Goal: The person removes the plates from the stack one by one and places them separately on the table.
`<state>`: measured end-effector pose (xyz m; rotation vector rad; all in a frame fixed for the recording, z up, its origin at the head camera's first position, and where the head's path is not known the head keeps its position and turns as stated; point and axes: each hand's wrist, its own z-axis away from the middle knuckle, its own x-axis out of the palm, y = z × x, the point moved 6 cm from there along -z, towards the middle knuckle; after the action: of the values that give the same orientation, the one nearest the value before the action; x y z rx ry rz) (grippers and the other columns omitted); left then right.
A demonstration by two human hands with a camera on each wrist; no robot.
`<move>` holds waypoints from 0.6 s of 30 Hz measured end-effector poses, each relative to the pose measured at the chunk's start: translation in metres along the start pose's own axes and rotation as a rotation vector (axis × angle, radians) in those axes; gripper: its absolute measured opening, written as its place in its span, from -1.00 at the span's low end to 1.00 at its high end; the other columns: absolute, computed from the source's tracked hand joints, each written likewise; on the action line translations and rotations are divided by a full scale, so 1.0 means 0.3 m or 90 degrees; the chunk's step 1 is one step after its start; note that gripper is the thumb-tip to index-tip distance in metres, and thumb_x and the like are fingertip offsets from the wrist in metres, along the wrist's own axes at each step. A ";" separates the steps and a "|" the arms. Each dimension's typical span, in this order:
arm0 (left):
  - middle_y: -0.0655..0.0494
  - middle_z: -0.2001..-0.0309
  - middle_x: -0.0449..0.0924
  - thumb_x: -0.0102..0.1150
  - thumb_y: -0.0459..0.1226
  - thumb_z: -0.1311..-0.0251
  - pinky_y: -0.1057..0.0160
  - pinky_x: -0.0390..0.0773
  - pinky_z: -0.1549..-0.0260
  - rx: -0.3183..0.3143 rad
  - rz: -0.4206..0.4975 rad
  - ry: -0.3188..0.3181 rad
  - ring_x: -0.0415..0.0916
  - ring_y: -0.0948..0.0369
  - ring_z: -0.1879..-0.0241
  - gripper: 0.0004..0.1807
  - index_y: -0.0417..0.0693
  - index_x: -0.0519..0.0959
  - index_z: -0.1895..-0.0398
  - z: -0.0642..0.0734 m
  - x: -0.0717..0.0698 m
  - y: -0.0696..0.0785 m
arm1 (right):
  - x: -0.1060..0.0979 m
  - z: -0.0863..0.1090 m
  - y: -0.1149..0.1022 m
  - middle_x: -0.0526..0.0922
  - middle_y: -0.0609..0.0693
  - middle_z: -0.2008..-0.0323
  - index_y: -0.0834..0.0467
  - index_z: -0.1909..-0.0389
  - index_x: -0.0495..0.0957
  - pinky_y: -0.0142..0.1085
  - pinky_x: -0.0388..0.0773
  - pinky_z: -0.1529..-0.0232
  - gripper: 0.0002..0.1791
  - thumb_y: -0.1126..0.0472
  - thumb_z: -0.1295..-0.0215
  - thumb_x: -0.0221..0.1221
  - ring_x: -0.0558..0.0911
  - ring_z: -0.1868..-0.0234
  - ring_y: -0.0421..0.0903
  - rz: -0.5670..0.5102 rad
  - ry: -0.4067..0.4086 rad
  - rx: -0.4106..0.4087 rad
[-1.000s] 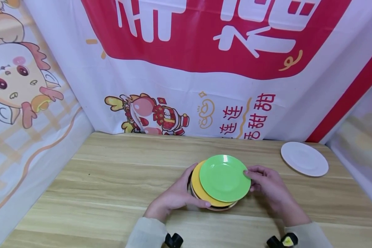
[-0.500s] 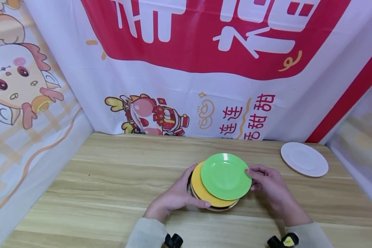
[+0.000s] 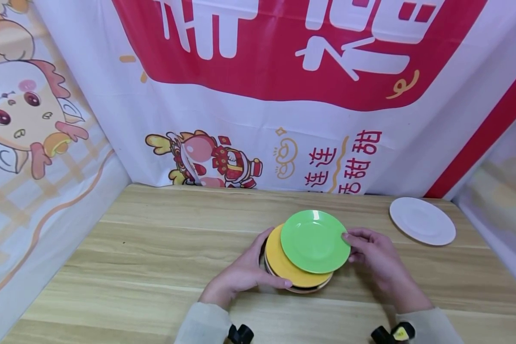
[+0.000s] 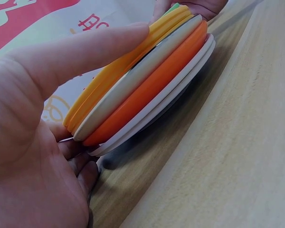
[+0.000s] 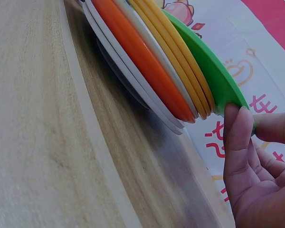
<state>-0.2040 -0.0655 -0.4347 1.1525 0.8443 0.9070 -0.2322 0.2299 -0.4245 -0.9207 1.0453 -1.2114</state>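
A green plate (image 3: 315, 241) sits tilted and off-centre on top of a stack of plates. My right hand (image 3: 371, 248) pinches its right rim between thumb and fingers; in the right wrist view a wedge of space shows between the green plate (image 5: 216, 66) and the yellow plates (image 5: 173, 52) under it. My left hand (image 3: 249, 274) grips the stack's left side, thumb over the edge of the top yellow plate (image 3: 279, 263). From the left wrist, the layers below show as a cream plate (image 4: 142, 69), an orange plate (image 4: 154, 88) and white plates (image 4: 171, 92) lowest.
On the wooden table (image 3: 155, 248), a white plate (image 3: 422, 221) lies alone at the back right. A printed cloth (image 3: 223, 110) hangs along the table's far edge, with more cloth at both sides.
The green plate has shifted slightly away and to the right, baring more of the yellow plate. My right hand moved a little with it; the left hand stayed on the stack.
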 end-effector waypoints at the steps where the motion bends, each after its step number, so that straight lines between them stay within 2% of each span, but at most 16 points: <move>1: 0.07 -0.74 0.06 0.78 -0.27 0.14 -0.32 -0.24 -0.70 0.000 -0.001 0.001 -0.11 -0.03 -0.74 0.44 0.17 -0.02 -0.78 0.000 0.000 0.000 | -0.001 0.000 -0.001 0.73 -0.20 0.23 0.34 -0.30 0.50 -0.38 0.74 0.19 -0.49 0.10 -0.54 0.30 0.67 0.24 -0.23 0.002 -0.001 0.000; 9: 0.08 -0.74 0.03 0.78 -0.27 0.13 -0.33 -0.25 -0.70 0.000 0.002 -0.002 -0.13 -0.03 -0.74 0.44 0.18 -0.02 -0.78 -0.001 0.000 0.000 | -0.008 -0.003 -0.002 0.73 -0.20 0.21 0.36 -0.37 0.45 -0.38 0.75 0.16 -0.42 0.08 -0.54 0.30 0.67 0.23 -0.23 0.008 0.000 0.005; 18: 0.08 -0.73 0.06 0.77 -0.28 0.12 -0.33 -0.25 -0.70 0.003 0.005 -0.003 -0.10 -0.02 -0.73 0.43 0.18 -0.03 -0.78 -0.001 0.000 -0.003 | -0.014 -0.007 0.001 0.73 -0.23 0.23 0.33 -0.33 0.48 -0.40 0.74 0.18 -0.47 0.07 -0.55 0.29 0.67 0.24 -0.24 -0.001 0.001 0.006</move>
<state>-0.2042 -0.0654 -0.4357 1.1630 0.8389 0.9086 -0.2344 0.2339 -0.4247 -0.9128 1.0394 -1.2179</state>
